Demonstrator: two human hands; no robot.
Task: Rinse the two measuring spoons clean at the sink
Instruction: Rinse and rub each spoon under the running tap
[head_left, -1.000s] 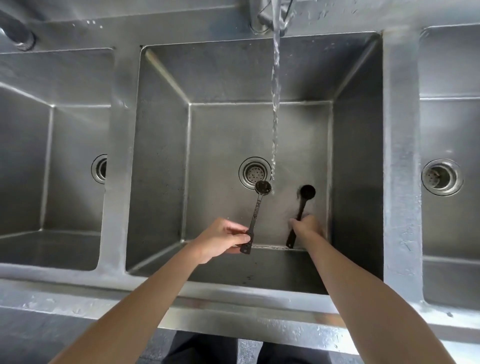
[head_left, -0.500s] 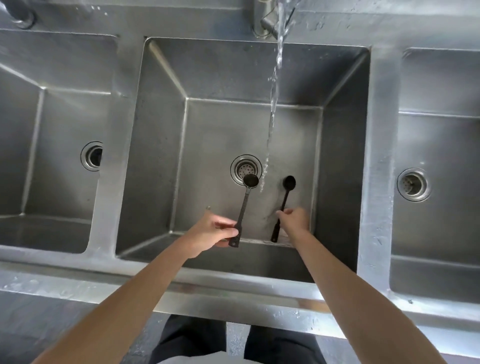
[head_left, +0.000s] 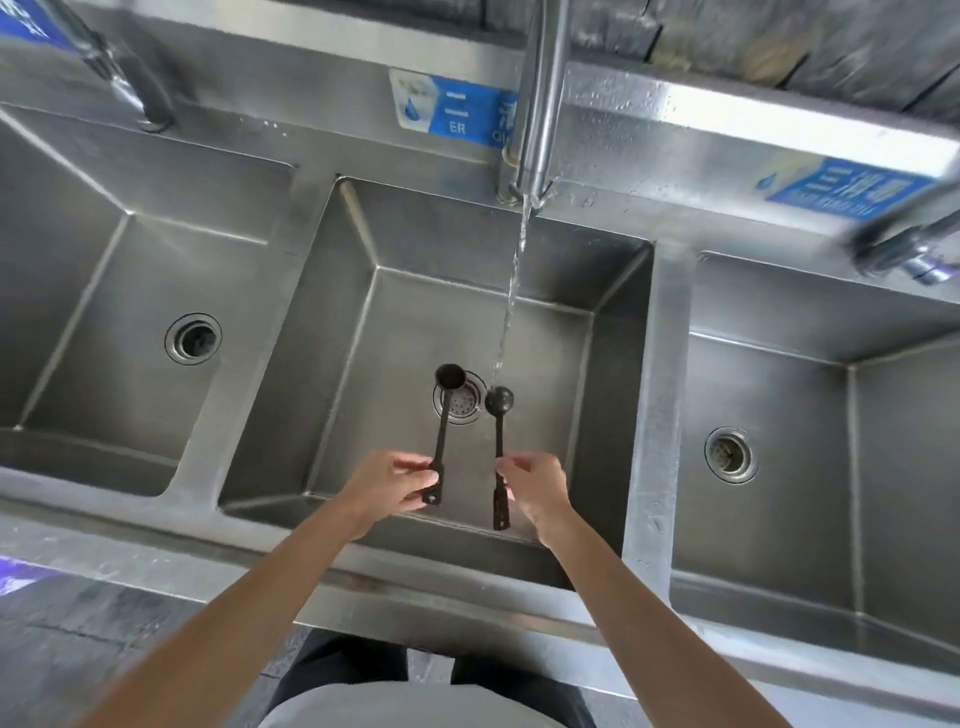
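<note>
Rinsing is under way over the middle sink (head_left: 618, 364). The left hand (head_left: 387, 483) pinches one spoon (head_left: 442, 431) by its handle, bowl above the drain. The right hand (head_left: 535, 488) pinches the other spoon (head_left: 500, 447), its bowl at the stream (head_left: 511, 296). Next, I judge, the left spoon needs shifting under the water.

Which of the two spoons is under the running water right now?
The spoon in the right hand: its bowl sits at the foot of the water stream. The left hand's spoon is held clear, left of it.
</note>
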